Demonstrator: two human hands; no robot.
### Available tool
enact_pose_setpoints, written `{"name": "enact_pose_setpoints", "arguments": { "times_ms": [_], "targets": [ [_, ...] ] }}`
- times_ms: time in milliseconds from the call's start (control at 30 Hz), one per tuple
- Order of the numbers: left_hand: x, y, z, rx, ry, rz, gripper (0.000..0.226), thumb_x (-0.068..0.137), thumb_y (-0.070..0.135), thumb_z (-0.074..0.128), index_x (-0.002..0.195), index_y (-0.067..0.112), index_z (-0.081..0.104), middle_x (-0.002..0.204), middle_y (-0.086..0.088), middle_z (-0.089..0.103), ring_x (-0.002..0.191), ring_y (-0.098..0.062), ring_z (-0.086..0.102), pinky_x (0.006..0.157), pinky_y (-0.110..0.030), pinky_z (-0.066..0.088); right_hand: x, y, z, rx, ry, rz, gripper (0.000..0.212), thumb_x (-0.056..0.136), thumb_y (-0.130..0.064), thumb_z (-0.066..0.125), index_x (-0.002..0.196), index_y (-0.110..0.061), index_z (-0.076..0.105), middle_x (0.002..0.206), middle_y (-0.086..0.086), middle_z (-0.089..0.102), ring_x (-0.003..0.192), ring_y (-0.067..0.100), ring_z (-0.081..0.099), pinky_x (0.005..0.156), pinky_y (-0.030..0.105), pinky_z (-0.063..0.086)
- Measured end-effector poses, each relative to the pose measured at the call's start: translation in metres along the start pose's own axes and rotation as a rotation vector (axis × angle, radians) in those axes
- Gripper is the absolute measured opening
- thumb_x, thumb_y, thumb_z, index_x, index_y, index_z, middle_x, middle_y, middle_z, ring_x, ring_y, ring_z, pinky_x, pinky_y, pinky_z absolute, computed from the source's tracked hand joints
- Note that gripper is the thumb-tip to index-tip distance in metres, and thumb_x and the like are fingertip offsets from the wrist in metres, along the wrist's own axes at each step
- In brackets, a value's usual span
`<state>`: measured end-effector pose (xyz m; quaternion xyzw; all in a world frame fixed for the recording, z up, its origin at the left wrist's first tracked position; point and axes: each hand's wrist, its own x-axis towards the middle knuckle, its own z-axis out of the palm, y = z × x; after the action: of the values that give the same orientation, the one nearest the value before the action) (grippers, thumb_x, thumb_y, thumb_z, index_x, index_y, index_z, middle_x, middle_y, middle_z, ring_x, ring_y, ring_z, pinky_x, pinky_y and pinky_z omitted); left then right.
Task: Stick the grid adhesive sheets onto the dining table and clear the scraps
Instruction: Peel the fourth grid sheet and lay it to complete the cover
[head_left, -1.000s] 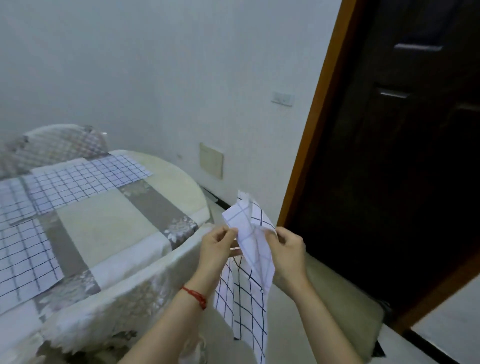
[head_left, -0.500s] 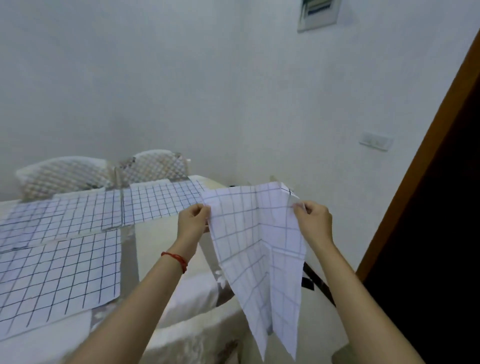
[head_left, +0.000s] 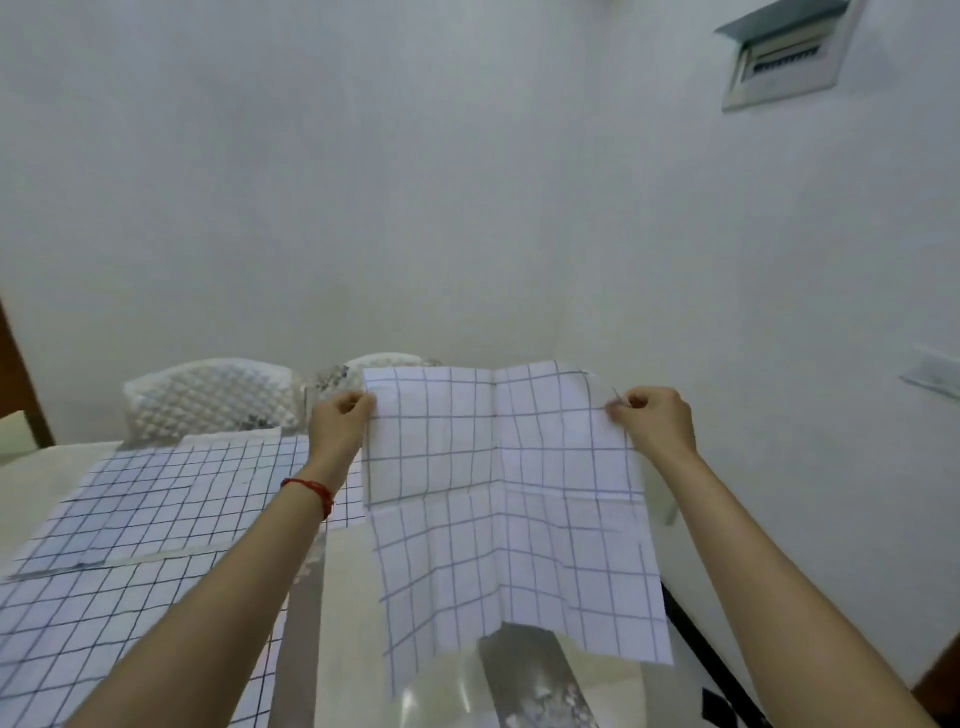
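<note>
We hold a grid adhesive sheet (head_left: 498, 499) up in front of us, spread out flat and hanging above the dining table (head_left: 343, 613). Our left hand (head_left: 340, 426) pinches the sheet's upper left corner between thumb and curled fingers, and our right hand (head_left: 657, 418) pinches the upper right edge the same way, so both hands are clamped on the same sheet, well apart from each other. The sheet shows one upright crease down its middle and one crease across it, and its lower edge hangs free above the table's patterned cloth (head_left: 535, 680). A red string bracelet (head_left: 310, 491) sits on our left wrist.

On the table to the left, other grid sheets already lie flat: one farther sheet (head_left: 171, 493) near the table's far edge and one nearer sheet (head_left: 104, 639) just beside it, towards us. A strip of bare cloth runs between the laid sheets and the one we hold.

Behind the table, two white chair backs with a quilted pattern (head_left: 213, 400) stand against the pale wall (head_left: 467, 208); the second one is mostly hidden behind our left hand and the sheet. High on the wall to the right, a small panel box (head_left: 784, 57) has its cover flipped up. A white switch plate (head_left: 932, 371) is at the right edge
</note>
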<state>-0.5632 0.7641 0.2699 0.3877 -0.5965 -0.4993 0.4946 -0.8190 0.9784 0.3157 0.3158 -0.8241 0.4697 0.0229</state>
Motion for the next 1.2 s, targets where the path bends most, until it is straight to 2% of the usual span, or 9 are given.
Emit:
{"name": "enact_pose_setpoints", "arguments": {
  "times_ms": [100,200,267,367,500,733,900,1067,1200],
  "targets": [
    [0.024,-0.008,-0.012,0.050,0.045,0.021,0.030,0.085,0.013,0.058,0.056,0.020,0.057,0.057,0.000,0.050,0.058,-0.014,0.044,0.056,-0.026,0.036,0.024,0.001,0.033,0.033,-0.017,0.008,0.026,0.080,-0.019,0.062,0.070,0.004,0.060,0.055,0.010,0.053,0.045,0.018,0.054,0.056,0.029,0.043],
    [0.044,-0.017,-0.027,0.096,0.083,0.023,0.028,0.085,0.013,0.058,0.058,0.019,0.059,0.059,-0.001,0.053,0.059,-0.015,0.046,0.055,-0.026,0.037,0.044,0.002,0.066,0.155,-0.062,0.025,0.022,0.084,-0.018,0.062,0.078,0.003,0.065,0.062,0.013,0.064,0.035,0.005,0.058,0.052,0.026,0.047],
    [0.055,-0.025,-0.038,0.112,0.109,0.016,0.020,0.087,0.013,0.058,0.068,0.015,0.063,0.068,-0.005,0.059,0.067,-0.019,0.051,0.063,-0.029,0.042,0.054,0.004,0.085,0.303,-0.083,0.029,0.013,0.085,-0.013,0.062,0.082,-0.002,0.067,0.071,0.012,0.066,0.042,0.007,0.063,0.043,0.021,0.048],
    [0.064,-0.034,-0.056,0.124,0.143,0.008,0.013,0.087,0.012,0.057,0.077,0.013,0.065,0.082,-0.009,0.063,0.078,-0.021,0.055,0.075,-0.036,0.044,0.063,0.013,0.107,0.511,-0.108,0.022,0.008,0.083,-0.005,0.061,0.085,-0.005,0.069,0.072,0.011,0.068,0.054,0.011,0.067,0.047,0.021,0.050],
    [0.049,-0.047,-0.081,0.079,0.239,0.025,0.024,0.085,0.006,0.057,0.068,0.021,0.064,0.075,0.002,0.063,0.069,-0.008,0.057,0.065,-0.021,0.045,0.063,0.048,0.130,0.636,-0.119,0.009,0.013,0.081,0.005,0.061,0.087,-0.004,0.068,0.058,-0.010,0.068,0.051,-0.004,0.061,0.049,0.010,0.050],
    [-0.020,-0.114,-0.109,0.136,0.284,-0.100,0.020,0.084,0.006,0.061,0.075,0.023,0.068,0.081,0.006,0.067,0.077,-0.010,0.059,0.068,-0.022,0.046,0.025,0.145,0.160,0.726,-0.223,0.124,0.020,0.076,0.012,0.062,0.089,-0.001,0.069,0.080,-0.011,0.075,0.077,0.002,0.068,0.071,0.013,0.055],
    [-0.070,-0.177,-0.115,0.235,0.232,-0.226,0.024,0.085,-0.002,0.057,0.083,0.018,0.071,0.093,0.001,0.062,0.086,-0.010,0.059,0.074,-0.023,0.048,-0.008,0.209,0.176,0.623,-0.336,0.263,0.033,0.070,0.025,0.050,0.086,0.001,0.066,0.086,-0.021,0.073,0.086,-0.004,0.066,0.081,0.011,0.050],
    [-0.099,-0.228,-0.108,0.250,0.184,-0.436,0.029,0.091,-0.002,0.049,0.081,0.017,0.069,0.086,-0.004,0.064,0.073,-0.025,0.062,0.054,-0.012,0.055,-0.032,0.240,0.189,0.527,-0.419,0.476,0.036,0.074,0.026,0.051,0.078,-0.005,0.067,0.067,-0.022,0.071,0.063,-0.006,0.065,0.058,0.009,0.053],
    [-0.108,-0.257,-0.105,0.306,0.161,-0.566,0.031,0.091,0.002,0.048,0.078,0.018,0.071,0.076,-0.012,0.065,0.076,-0.031,0.060,0.064,-0.032,0.053,-0.044,0.249,0.192,0.483,-0.456,0.583,0.043,0.076,0.026,0.050,0.069,-0.012,0.068,0.062,-0.013,0.071,0.067,0.016,0.063,0.047,0.012,0.051]
  ]
}}
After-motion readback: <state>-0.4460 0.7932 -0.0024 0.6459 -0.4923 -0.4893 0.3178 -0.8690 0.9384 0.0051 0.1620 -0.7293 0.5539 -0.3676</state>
